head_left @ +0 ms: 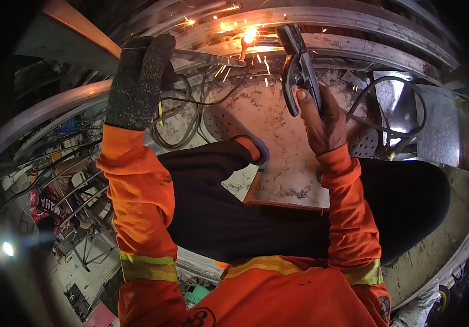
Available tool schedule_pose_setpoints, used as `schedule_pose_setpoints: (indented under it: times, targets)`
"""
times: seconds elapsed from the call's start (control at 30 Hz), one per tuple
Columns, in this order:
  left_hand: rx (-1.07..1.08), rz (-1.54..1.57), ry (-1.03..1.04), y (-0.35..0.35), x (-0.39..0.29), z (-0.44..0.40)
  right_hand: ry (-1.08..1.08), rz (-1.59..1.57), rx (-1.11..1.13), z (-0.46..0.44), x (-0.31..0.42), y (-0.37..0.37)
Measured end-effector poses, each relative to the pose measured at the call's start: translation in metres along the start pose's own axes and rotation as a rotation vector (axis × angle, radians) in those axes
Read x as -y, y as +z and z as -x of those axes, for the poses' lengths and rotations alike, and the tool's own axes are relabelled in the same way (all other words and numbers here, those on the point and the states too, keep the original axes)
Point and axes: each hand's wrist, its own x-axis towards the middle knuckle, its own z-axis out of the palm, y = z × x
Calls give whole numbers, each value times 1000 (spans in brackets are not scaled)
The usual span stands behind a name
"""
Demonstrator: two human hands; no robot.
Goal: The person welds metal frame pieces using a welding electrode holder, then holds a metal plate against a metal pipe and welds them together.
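My right hand [324,121], bare, is wrapped round a black welding electrode holder [301,71], with the thumb along its handle. The holder's head points up beside a bright welding arc [250,36] that throws sparks. Glare hides most of the electrode. My left hand [139,82] wears a dark knitted glove and is closed at the near end of a flat metal bar [210,57]. That bar reaches right, to just below the arc. The glove hides how the fingers grip it. Long metal rails [354,46] run behind the arc.
A dark cable [191,120] loops left of my clog [229,125]; another cable [422,103] coils at right near shiny sheet metal [436,125]. A wide metal beam [76,38] juts in at upper left. Another person [52,204] is at lower left, beyond metal rods.
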Motion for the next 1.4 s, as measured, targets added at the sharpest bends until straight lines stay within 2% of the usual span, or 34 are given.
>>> schedule_pose_setpoints:
  times: [0.17,0.27,0.33,0.37,0.43,0.57,0.63,0.73,0.87,0.93,1.03,1.07,1.13,1.17,1.23,1.4]
  targets:
    - [13,-44,43,-4,4,-2,-11,-10,-41,2,1,3]
    - [8,-55,0,-6,7,-4,-35,51,-23,1,2,2]
    - [76,-115,287,-8,13,-5,-13,23,-24,1,1,3]
    - [77,-114,287,-8,15,-4,-13,23,-25,1,1,3]
    - [3,-40,-48,-1,-2,0,-11,41,-32,1,2,3]
    - [13,-38,-48,-3,-1,2,-18,34,-28,2,1,3]
    - [104,-178,151,-7,3,3,-20,52,-19,2,0,3]
    - [128,-234,183,-11,8,0,-18,72,-17,2,-1,3]
    - [110,-174,82,-11,8,1,-20,83,-4,2,-4,4]
    - [137,-392,456,-14,18,-1,-60,84,-21,3,-6,5]
    - [124,-339,487,-14,23,-3,-57,93,-16,3,-6,5]
    - [124,-339,486,-14,21,-2,-57,93,-16,3,-4,5]
    - [121,-151,110,-10,7,2,-40,107,-21,3,-1,6]
    - [121,-151,110,-11,9,1,-39,108,-21,3,-2,6]
    - [165,-346,342,-15,13,-1,-19,85,16,3,-4,5]
    - [148,-194,184,-12,15,-1,36,20,-18,2,1,3]
